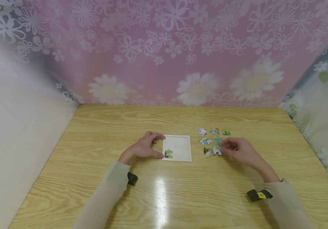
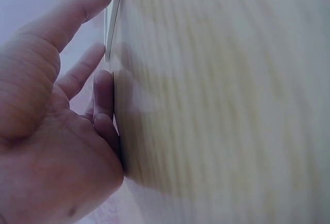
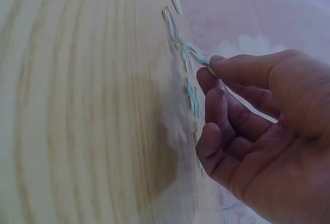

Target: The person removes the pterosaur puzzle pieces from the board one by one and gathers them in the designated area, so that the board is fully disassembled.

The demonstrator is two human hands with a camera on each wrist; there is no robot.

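Note:
My left hand (image 1: pixel 146 146) rests at the left side of a white square puzzle tray (image 1: pixel 190 149), thumb touching near the front left corner and index finger near the back left corner. One green and purple jigsaw piece (image 1: pixel 168 155) lies in the tray's front left corner. To the right, my right hand (image 1: pixel 239 151) pinches a pale jigsaw piece (image 3: pixel 198 54) between thumb and index finger, tilted up from the table. Loose pieces lie around it, among them a brown and green piece (image 1: pixel 207 150), a white and red piece (image 1: pixel 202 131) and a green piece (image 1: pixel 226 131).
The pieces lie in loose rows on a wood-grain table (image 1: pixel 109 127), right of the tray. A pink flowered curtain (image 1: pixel 152 63) hangs behind the table's back edge. Pale cloth (image 1: pixel 17 127) hangs along the left side, and patterned cloth (image 1: pixel 324 127) on the right.

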